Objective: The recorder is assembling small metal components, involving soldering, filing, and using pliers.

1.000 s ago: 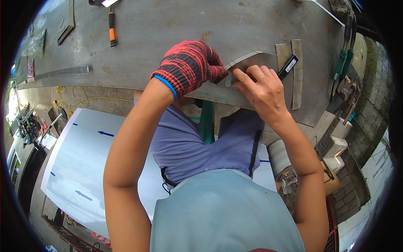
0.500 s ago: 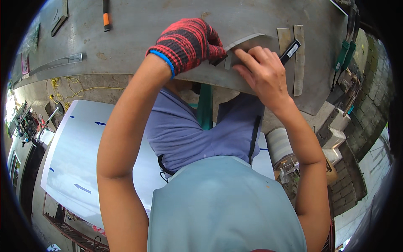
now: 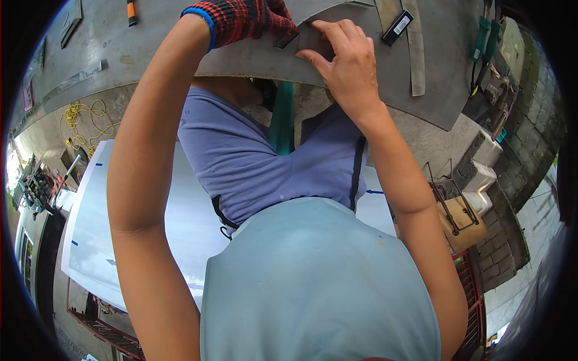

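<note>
My left hand point(image 3: 244, 23), in a red-and-black knit glove with a blue cuff, is at the top of the view. Its fingertips are closed at a small dark metal bar point(image 3: 288, 40) on the worktable point(image 3: 241, 63). My bare right hand point(image 3: 349, 60) is just right of it. Thumb and index finger are spread apart, the index fingertip by the edge of a grey metal piece point(image 3: 306, 37) and the thumb over the tabletop. Beyond both hands lies a curved metal strip point(image 3: 328, 8), partly cut off by the view's upper edge.
Right of my hands are a black labelled block point(image 3: 397, 27) and a long flat strip point(image 3: 416, 66). Green-handled tools point(image 3: 481, 39) lie at the table's right edge. An orange-and-black handle point(image 3: 131, 12) and a metal ruler-like strip point(image 3: 75, 83) are leftward. Yellow cord point(image 3: 90, 120) lies below.
The view has shifted, so the table and its things sit higher and further left in the picture. My right thumb and index finger are spread wider; my left hand stays closed at the dark bar.
</note>
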`<state>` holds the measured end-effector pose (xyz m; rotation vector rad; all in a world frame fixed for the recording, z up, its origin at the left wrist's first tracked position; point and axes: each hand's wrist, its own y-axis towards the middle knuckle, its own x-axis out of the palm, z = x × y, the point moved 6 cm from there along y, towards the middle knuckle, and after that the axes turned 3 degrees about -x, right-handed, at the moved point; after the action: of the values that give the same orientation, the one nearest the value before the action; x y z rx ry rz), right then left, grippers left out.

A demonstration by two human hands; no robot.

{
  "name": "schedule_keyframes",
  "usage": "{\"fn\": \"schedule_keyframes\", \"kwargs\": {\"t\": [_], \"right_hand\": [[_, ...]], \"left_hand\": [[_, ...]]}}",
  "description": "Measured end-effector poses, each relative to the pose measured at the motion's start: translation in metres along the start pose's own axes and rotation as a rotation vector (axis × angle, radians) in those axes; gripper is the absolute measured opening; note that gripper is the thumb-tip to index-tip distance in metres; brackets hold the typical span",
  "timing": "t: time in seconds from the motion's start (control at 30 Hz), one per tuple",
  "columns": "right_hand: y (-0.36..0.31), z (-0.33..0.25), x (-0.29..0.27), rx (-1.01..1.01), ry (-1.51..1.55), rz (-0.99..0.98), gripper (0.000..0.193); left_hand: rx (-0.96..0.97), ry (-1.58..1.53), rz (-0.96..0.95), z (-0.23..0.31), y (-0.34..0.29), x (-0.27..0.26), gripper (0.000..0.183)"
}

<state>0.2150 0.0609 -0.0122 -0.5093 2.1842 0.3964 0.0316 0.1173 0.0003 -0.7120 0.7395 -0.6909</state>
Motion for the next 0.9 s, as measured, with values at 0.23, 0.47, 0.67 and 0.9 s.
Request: {"fn": "schedule_keyframes", "kwargs": {"t": [0.23, 0.47, 0.67, 0.9], "right_hand": [[-0.008, 0.000, 0.005, 0.041, -0.025, 0.076, 0.049], [-0.017, -0.015, 0.010, 0.137, -0.061, 0.153, 0.044], [-0.026, -0.021, 0.005, 0.150, -0.034, 0.187, 0.039], [-0.019, -0.004, -0.045, 0.049, -0.045, 0.183, 0.027]], "left_hand": [[0.015, 0.008, -0.047, 0.001, 0.012, 0.000, 0.030], [0.090, 0.138, -0.017, 0.007, 0.014, -0.003, 0.028], [0.078, 0.162, -0.008, 0.005, 0.017, 0.000, 0.029], [0.075, 0.168, 0.017, 0.003, 0.023, 0.000, 0.030]]}}
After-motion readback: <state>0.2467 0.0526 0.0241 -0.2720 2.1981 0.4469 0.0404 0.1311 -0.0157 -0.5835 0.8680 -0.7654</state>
